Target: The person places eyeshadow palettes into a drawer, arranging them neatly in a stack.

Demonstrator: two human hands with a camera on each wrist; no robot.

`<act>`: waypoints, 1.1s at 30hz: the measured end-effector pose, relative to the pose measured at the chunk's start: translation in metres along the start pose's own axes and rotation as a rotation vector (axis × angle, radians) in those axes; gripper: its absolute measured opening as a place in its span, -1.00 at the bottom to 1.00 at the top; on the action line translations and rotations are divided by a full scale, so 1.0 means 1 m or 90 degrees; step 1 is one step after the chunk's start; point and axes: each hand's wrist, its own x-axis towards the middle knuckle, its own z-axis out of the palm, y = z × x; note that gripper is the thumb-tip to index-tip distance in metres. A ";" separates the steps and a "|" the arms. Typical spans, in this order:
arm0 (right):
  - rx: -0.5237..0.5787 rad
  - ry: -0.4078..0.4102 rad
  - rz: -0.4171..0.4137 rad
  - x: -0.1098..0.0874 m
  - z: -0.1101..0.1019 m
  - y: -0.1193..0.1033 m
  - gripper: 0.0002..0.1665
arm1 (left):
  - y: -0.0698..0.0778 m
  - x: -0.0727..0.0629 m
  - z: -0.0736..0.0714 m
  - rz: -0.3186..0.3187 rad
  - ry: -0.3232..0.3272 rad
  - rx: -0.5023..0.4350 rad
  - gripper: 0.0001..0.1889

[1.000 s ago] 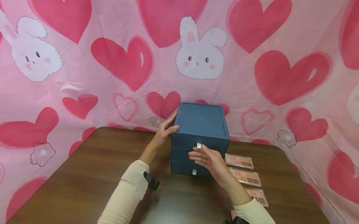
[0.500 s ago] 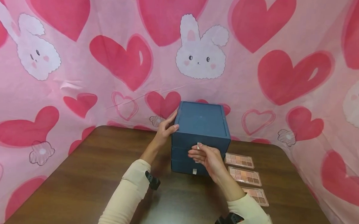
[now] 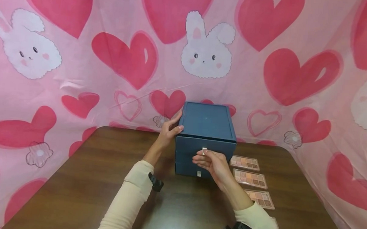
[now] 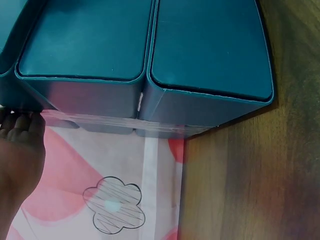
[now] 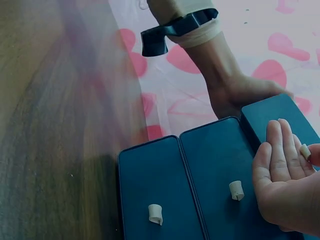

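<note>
A blue drawer box (image 3: 206, 120) with three stacked drawers stands toward the back of the table. My right hand (image 3: 213, 164) pinches the white pull tab (image 5: 305, 151) of the top drawer (image 3: 188, 145) between thumb and index finger, its other fingers extended. That drawer sits slightly forward, with a narrow dark gap under the top edge. Against the box's left side rests my left hand (image 3: 167, 131), fingers along the wall and thumb at the upper edge. In the right wrist view, the middle tab (image 5: 236, 190) and bottom tab (image 5: 155, 213) hang free on shut drawers.
Right of the box, clear eyeshadow palettes lie in a row on the brown wooden table (image 3: 78, 178): a far one (image 3: 245, 163), a middle one (image 3: 250, 178) and a nearer one (image 3: 263, 199). A pink cloth (image 3: 167, 70) with hearts and rabbits hangs close behind.
My right thumb and index finger have closed on the top tab, and the top drawer has come slightly forward, toward me. The left hand has stayed on the box's side.
</note>
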 end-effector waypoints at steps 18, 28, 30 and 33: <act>0.016 -0.063 0.000 -0.046 0.002 0.004 -0.61 | 0.010 -0.012 0.011 0.003 0.037 0.063 -0.23; 0.050 -0.087 0.006 -0.064 0.006 0.003 -0.61 | 0.008 -0.011 0.017 0.008 0.057 0.032 -0.25; 0.054 -0.091 0.011 -0.067 0.007 0.004 -0.60 | 0.008 -0.012 0.018 0.008 0.059 0.032 -0.25; 0.056 -0.096 0.015 -0.073 0.009 0.004 -0.60 | 0.008 -0.013 0.018 0.007 0.059 0.035 -0.24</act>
